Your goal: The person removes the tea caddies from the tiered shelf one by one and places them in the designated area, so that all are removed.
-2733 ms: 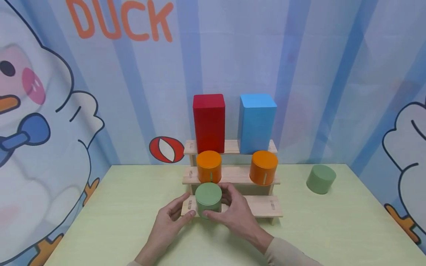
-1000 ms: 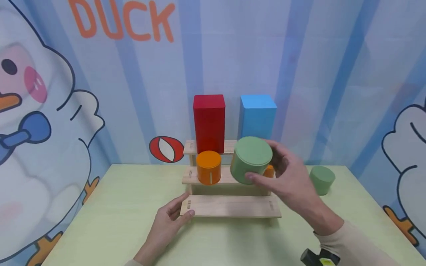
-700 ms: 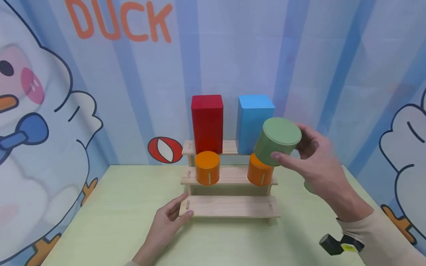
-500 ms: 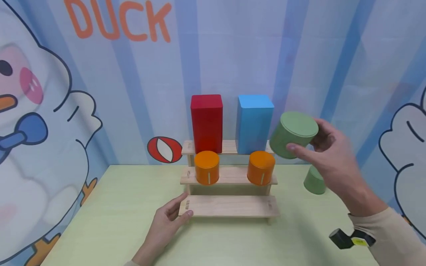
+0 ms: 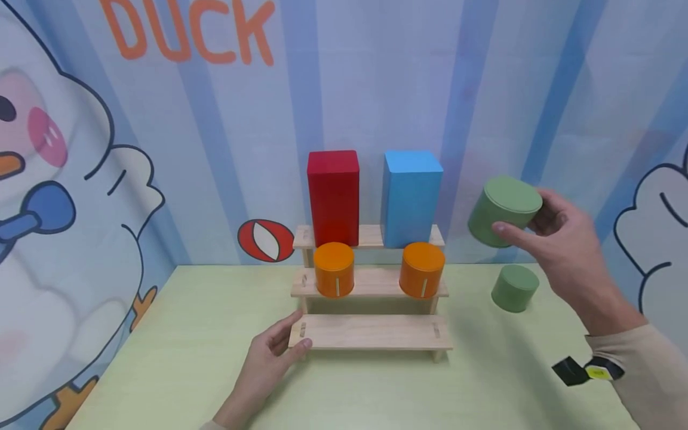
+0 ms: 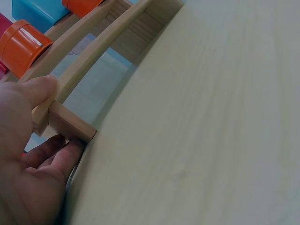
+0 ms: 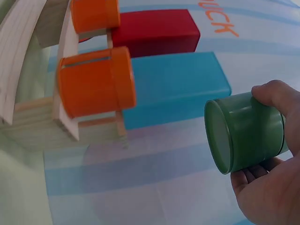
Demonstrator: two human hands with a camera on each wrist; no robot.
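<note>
Up at the right in the head view, my right hand (image 5: 572, 260) grips a green round canister (image 5: 503, 210) by its side, thumb in front. The right wrist view shows the same green canister (image 7: 246, 131) with the fingers curled round it. My left hand (image 5: 264, 367) holds the left end of the lowest step of a three-step wooden stand (image 5: 371, 332). In the left wrist view its thumb (image 6: 41, 88) touches the step's edge, with the fingers beside the stand's leg (image 6: 70, 123). Another green canister (image 5: 514, 291) stands on the table below the held one.
The top step bears a red box (image 5: 333, 200) and a light blue box (image 5: 411, 200). Two orange canisters, a left orange canister (image 5: 334, 272) and a right orange canister (image 5: 422, 272), stand on the middle step. A duck-printed curtain (image 5: 371, 77) hangs behind the pale table (image 5: 226, 310).
My right hand lifted the green canister off the lowest step, carried it up and right past the orange canister and blue box. My left hand has stayed at the stand's left end.
</note>
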